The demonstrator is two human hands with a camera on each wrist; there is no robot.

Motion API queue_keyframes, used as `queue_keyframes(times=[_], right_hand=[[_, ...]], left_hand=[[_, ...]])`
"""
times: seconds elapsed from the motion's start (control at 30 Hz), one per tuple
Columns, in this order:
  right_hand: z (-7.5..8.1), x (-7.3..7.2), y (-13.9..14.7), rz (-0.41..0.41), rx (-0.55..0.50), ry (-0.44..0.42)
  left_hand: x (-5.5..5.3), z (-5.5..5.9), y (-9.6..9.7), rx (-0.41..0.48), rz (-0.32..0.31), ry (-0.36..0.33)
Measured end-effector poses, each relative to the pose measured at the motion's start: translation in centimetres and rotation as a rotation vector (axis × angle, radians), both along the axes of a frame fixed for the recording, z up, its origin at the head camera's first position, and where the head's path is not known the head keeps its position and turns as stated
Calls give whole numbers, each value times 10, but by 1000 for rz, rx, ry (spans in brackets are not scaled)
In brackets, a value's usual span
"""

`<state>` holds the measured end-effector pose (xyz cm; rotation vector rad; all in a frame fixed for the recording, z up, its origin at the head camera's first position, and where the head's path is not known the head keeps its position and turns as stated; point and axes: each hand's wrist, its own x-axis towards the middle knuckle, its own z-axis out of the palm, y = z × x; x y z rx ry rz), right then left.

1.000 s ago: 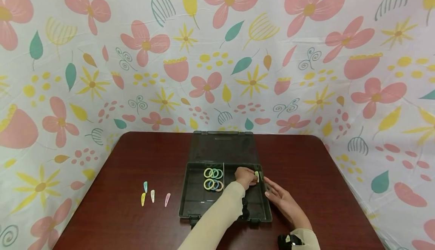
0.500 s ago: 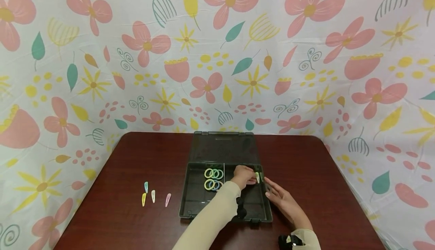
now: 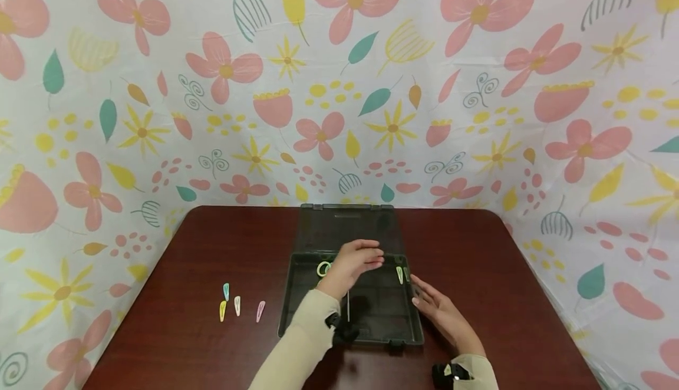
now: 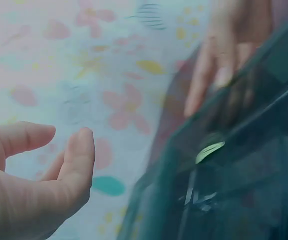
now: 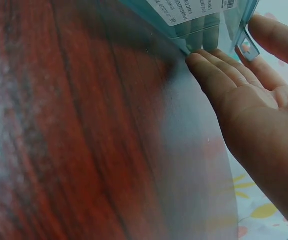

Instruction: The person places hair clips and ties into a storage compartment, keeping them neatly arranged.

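Observation:
My left hand [image 3: 352, 266] hovers over the divider of a dark see-through plastic case [image 3: 382, 325], fingers loosely bent and holding nothing. In the left wrist view, a gap shows between that hand's thumb and fingers [image 4: 79, 160]. A pale yellow-green snap hair clip [image 3: 400, 275] lies in the right compartment, by the side wall. My right hand [image 3: 448, 319] rests with extended fingers against the case's right outer side, also seen in the right wrist view. In the left compartment a pale green ring [image 3: 323, 268] shows; my left hand and forearm hide the other rings.
Left of the case on the dark red wooden table [image 3: 175, 343] lie a blue clip [image 3: 226, 291], a yellow clip [image 3: 223, 311], a white clip [image 3: 237, 306] and a pink clip [image 3: 260, 311]. The raised lid [image 3: 347, 225] is at the back, before a flowered cloth.
My left hand has let go of the yellow-green hair clip by the right wall, then lifted and moved left over the divider, covering most rings. My right hand has stayed at the case's side.

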<state>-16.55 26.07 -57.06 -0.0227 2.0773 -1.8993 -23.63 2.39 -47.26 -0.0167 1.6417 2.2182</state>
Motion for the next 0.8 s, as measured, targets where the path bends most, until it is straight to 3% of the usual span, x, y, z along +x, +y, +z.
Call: queue_keyframes(times=[0.17, 0.37, 0.53, 0.8], right_hand=[[1, 0, 2, 21, -10, -8], [0, -1, 4, 23, -30, -2], [-2, -3, 4, 23, -30, 3], [-3, -3, 2, 25, -32, -13]], left_hand=[[11, 10, -51, 7, 78, 78], [23, 12, -99, -3, 246, 116], [31, 1, -134, -64, 360, 114], [49, -25, -180, -106, 461, 37]])
